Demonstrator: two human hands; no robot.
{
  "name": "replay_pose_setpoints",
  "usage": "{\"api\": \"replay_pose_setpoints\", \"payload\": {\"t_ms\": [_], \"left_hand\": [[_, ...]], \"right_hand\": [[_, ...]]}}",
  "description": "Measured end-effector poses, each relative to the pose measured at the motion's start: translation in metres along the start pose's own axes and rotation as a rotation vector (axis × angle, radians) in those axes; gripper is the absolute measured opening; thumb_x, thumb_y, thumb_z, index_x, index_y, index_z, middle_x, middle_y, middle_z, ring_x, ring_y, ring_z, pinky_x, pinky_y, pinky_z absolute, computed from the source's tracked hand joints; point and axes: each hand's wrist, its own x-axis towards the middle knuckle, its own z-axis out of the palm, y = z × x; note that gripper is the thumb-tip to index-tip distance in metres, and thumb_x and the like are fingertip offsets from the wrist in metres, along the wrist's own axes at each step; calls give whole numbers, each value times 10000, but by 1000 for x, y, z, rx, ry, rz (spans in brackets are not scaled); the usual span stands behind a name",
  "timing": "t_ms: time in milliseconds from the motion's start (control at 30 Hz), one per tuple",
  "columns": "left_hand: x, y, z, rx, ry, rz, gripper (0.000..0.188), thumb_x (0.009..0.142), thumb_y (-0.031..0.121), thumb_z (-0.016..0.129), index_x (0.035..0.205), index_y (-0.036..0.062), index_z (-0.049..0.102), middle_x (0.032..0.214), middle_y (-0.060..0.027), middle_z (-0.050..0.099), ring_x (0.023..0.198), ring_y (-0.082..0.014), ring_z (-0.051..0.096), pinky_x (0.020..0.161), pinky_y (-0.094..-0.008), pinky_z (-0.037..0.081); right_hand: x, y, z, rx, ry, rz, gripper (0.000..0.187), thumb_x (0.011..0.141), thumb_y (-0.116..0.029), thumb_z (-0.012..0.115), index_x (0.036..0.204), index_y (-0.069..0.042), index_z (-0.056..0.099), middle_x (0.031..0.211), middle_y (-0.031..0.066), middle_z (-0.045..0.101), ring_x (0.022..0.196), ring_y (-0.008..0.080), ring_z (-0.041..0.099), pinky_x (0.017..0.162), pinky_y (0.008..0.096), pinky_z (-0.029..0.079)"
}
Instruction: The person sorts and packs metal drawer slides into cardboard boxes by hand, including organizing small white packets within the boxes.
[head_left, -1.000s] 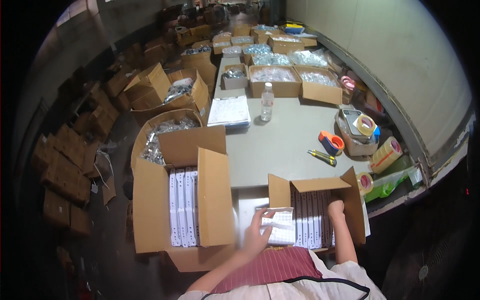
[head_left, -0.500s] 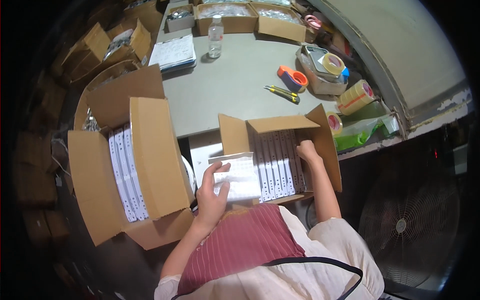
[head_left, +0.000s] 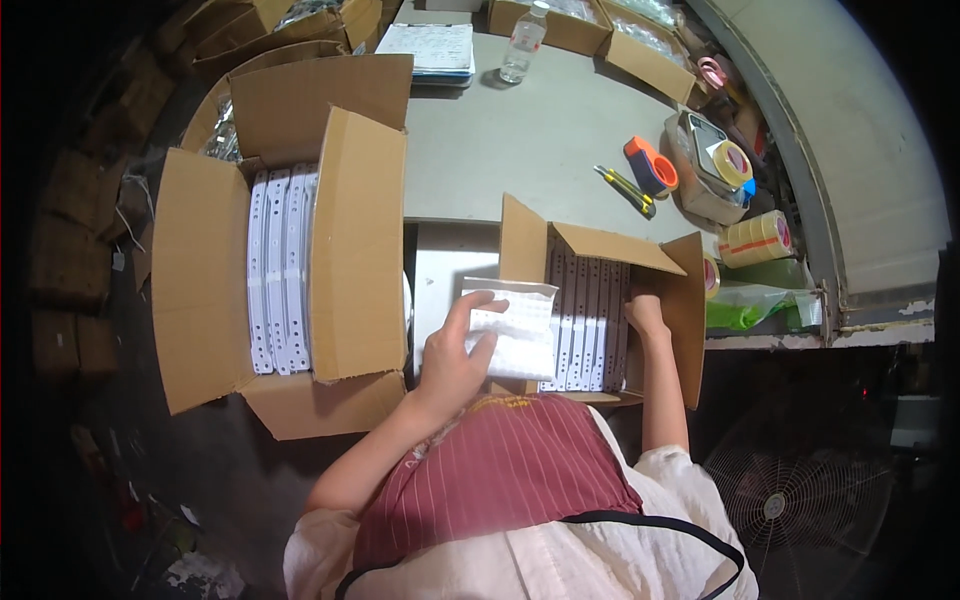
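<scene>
My left hand (head_left: 462, 352) is closed on a flat white packet (head_left: 520, 338), a pale sheet or bag with rows of small marks. It holds the packet by its left side, thumb on top, over the left edge of the right carton (head_left: 682, 320). Inside that carton stand several long white strips (head_left: 580, 350) with rows of holes, set on edge side by side. My right hand (head_left: 645, 312) reaches down between these strips and the carton's right wall. Its fingers look curled, their tips hidden, and what they grip cannot be made out.
A larger open carton (head_left: 360, 250) with similar holed strips (head_left: 282, 270) stands at left. On the grey table (head_left: 500, 150) are a bottle (head_left: 523, 45), papers (head_left: 428, 50), a cutter knife (head_left: 626, 192), an orange-and-purple tape dispenser (head_left: 651, 167) and tape rolls (head_left: 755, 238). A fan (head_left: 775, 505) stands at lower right.
The view has shifted, so the cartons and table sit differently in the picture. My right hand seems lower beside the strips. My left hand keeps its hold on the white packet.
</scene>
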Motion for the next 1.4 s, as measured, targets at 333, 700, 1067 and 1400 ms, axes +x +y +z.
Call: {"api": "replay_pose_setpoints", "payload": {"t_ms": [333, 700, 1067, 1400], "left_hand": [[2, -7, 3, -18, 3, 35, 499, 888, -28, 549, 1360, 2, 390, 1258, -179, 644, 1125, -225, 619, 960, -341, 482], [2, -5, 3, -57, 32, 27, 570, 911, -44, 526, 1431, -1, 294, 1264, -195, 631, 1105, -216, 617, 937, -325, 495], [4, -8, 6, -123, 15, 15, 565, 916, -43, 517, 1435, -9, 297, 1278, -218, 614, 1154, -221, 596, 977, -329, 472], [7, -10, 8, -42, -1, 20, 521, 927, -5, 530, 1415, 13, 346, 1248, -166, 653, 1165, -227, 601, 1028, -340, 434]], "right_hand": [[-4, 7, 14, -183, 35, -61, 248, 780, -48, 602, 1011, 27, 648, 1009, 308, 645, 894, 475, 640, 765, 534, 542], [-4, -8, 9, -90, 212, 37, 372, 846, -95, 574, 1206, -2, 594, 1064, 280, 662, 942, 462, 650, 791, 519, 549], [-121, -51, -8, 77, -186, 246, 1049, 770, -519, 769, 1432, 125, 272, 1337, 349, 455, 1194, 481, 530, 964, 469, 487], [-132, -40, 30, 69, -33, 210, 859, 846, -235, 700, 1427, 166, 210, 1274, 393, 461, 1110, 535, 537, 955, 503, 478]]}}
